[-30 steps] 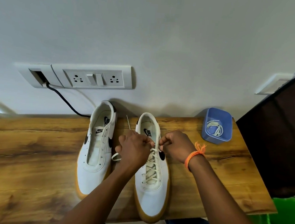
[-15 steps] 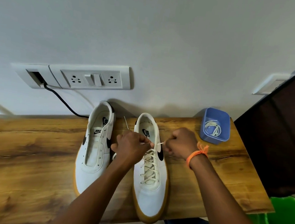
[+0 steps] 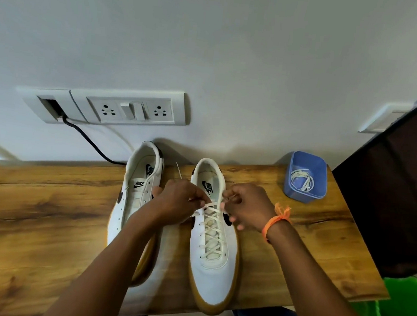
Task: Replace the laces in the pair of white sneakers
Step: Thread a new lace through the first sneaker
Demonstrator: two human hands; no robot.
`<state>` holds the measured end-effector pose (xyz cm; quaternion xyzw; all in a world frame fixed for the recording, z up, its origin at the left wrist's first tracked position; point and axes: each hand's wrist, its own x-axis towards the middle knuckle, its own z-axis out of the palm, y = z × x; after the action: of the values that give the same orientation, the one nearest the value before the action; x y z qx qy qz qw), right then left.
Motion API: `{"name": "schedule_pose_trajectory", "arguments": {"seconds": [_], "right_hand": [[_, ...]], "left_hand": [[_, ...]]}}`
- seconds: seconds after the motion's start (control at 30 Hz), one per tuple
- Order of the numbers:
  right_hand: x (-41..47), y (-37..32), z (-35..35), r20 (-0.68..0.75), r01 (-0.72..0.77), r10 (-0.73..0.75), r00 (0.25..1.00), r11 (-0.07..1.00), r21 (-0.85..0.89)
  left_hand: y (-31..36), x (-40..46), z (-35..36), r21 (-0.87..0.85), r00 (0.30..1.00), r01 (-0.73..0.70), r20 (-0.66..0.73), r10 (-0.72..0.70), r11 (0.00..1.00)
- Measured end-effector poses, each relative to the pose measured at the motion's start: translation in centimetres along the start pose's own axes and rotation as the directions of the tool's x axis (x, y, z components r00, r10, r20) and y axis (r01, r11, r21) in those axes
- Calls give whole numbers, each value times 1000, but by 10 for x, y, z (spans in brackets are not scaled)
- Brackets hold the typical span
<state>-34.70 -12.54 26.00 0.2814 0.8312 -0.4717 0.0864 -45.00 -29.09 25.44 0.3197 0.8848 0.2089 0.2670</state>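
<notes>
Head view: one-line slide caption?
Both hands, left hand and right hand, pinch the lace atop the right sneaker; left sneaker unlaced.

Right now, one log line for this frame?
step: lacing right white sneaker | left hand: pinching lace end | right hand: pinching lace end | left white sneaker: unlaced

A home room: wooden table (image 3: 45, 219) against a wall with sockets (image 3: 131, 109).
</notes>
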Motion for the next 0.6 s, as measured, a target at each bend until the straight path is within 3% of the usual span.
{"name": "schedule_pose_trajectory", "arguments": {"seconds": [0.1,0.2,0.27,0.33,0.4,0.43,0.53,0.6], "right_hand": [[-1,-2,6,-60,63,-65,996,997,-38],[3,1,-5,-90,13,-19,996,998,-64],[10,10,-19,-211,-58,28,977,989,-136],[14,20,-35,-410,-141,38,911,965,-222],[12,23,-43,-509,-152,6,861,957,-246],[10,21,-43,-475,-124,-9,880,961,-249],[4,4,-25,-163,-21,-6,987,986,-163],[2,-3,-9,-55,68,-75,996,991,-119]], "left_hand": [[0,0,3,45,998,-15,-59,18,999],[2,0,3,65,995,-20,-96,26,998],[2,-2,3,51,995,-22,-100,27,998],[0,-3,2,38,996,-20,-87,23,999],[-1,-3,3,26,997,-18,-68,20,999],[1,-3,2,26,997,-25,-68,27,999],[1,-1,2,24,998,-19,-60,20,1000],[-1,0,3,21,999,-15,-48,16,1000]]}}
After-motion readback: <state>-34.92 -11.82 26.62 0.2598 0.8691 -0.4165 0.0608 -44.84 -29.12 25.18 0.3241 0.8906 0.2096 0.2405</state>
